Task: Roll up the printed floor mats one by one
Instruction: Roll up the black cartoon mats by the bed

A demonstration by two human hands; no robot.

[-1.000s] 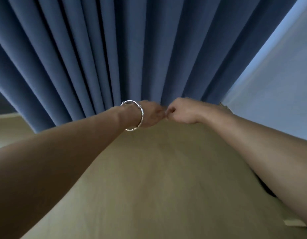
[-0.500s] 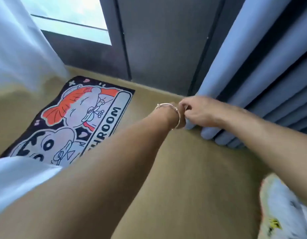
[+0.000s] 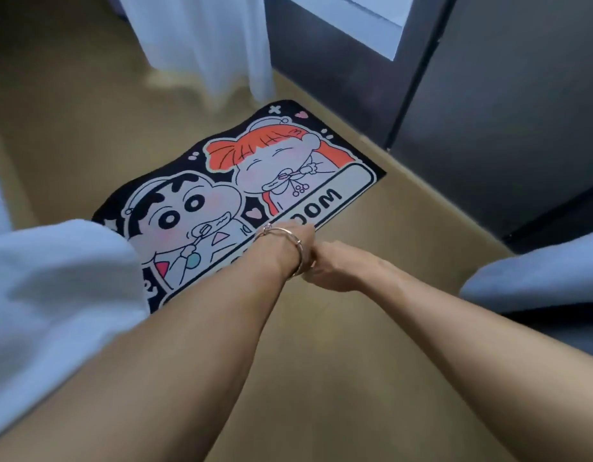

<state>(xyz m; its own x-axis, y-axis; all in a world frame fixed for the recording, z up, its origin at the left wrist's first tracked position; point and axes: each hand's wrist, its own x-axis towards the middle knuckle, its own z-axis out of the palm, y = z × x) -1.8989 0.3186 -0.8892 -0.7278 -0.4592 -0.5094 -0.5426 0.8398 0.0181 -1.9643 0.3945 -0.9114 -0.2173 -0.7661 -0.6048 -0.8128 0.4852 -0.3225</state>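
Tan floor [image 3: 325, 368] | printed cartoon mat [image 3: 228, 181] lies flat and unrolled on it | its far corner near the dark wall [image 3: 488, 135]

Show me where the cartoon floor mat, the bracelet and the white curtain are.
cartoon floor mat [image 3: 221, 181], head view, on the printed middle.
bracelet [image 3: 300, 258], head view, on its metal band.
white curtain [image 3: 201, 45], head view, on its hanging folds.

tan floor [image 3: 71, 145], white curtain [image 3: 201, 38] (dark wall [image 3: 488, 128]).

Both arms outstretched, left hand [image 3: 305, 236] touching right hand [image 3: 335, 268]
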